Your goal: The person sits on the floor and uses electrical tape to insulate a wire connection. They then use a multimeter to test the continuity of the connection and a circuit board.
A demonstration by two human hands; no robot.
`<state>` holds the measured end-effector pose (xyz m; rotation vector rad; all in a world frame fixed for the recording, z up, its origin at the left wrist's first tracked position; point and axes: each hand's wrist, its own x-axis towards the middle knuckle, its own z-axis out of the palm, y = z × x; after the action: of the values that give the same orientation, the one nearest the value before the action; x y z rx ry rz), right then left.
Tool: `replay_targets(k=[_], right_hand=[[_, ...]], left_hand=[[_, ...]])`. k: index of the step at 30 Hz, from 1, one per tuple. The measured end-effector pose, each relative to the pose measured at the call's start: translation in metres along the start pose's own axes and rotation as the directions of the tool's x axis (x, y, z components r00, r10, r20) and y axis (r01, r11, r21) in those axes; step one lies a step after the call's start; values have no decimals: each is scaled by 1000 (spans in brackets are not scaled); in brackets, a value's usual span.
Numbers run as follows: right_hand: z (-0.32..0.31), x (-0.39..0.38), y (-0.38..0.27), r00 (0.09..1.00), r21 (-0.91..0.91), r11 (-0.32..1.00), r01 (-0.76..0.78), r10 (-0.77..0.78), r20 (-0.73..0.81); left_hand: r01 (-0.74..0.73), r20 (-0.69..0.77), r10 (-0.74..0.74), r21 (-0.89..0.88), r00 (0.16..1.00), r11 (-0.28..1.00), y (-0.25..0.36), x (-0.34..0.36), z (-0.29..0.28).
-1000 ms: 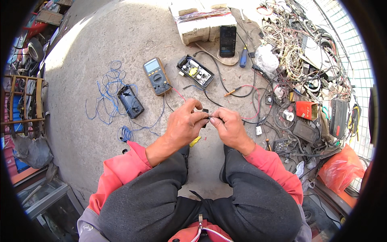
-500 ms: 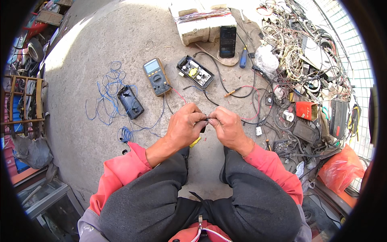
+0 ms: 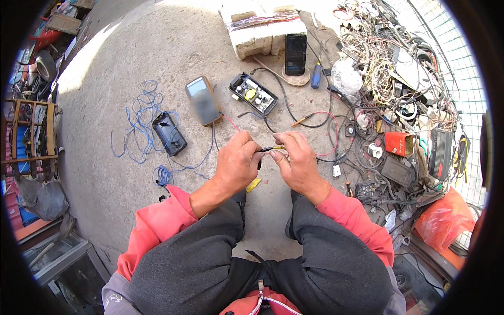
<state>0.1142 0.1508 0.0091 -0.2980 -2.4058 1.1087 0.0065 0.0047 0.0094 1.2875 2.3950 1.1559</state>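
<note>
Between my hands stretches a thin black cable (image 3: 270, 149) with a yellow section near the right fingers. My left hand (image 3: 237, 161) is closed on its left end, and a small dark piece hangs below those fingertips. My right hand (image 3: 298, 164) pinches the other end between thumb and fingers. Beyond them, on the concrete, lies an opened black case (image 3: 254, 94) with a circuit board showing. To its left is a multimeter (image 3: 203, 101), its lower part blurred. An orange probe (image 3: 299, 122) on a red lead rests beyond my right hand.
An empty black cover (image 3: 169, 134) lies left among tangled blue wire (image 3: 144, 118). A phone (image 3: 295, 54) leans on a white foam box (image 3: 265, 37), near a blue-handled screwdriver (image 3: 316, 76). Heaped cables (image 3: 388, 73) and scrap fill the right side. Something yellow (image 3: 253, 185) lies between my feet.
My right fingers have moved slightly apart from the left ones and lifted, so more of the black and yellow cable shows. My left hand has shifted slightly left.
</note>
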Motion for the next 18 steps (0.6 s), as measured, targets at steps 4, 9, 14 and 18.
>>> replay_targets(k=[4,9,14,18], right_hand=[[-9,-2,-4,994,144,989,-47,32,100],[-3,-14,-8,922,63,974,-219,185,340],[12,-20,2,919,113,964,-242,190,344],[16,-19,5,886,278,898,-342,209,415]], left_hand=[[96,-5,-97,-62,995,993,-5,2,-2],[155,9,-156,-172,988,973,-5,3,-1],[294,87,-281,-264,956,919,0,0,1],[322,112,-302,-331,947,887,-1,-1,2]])
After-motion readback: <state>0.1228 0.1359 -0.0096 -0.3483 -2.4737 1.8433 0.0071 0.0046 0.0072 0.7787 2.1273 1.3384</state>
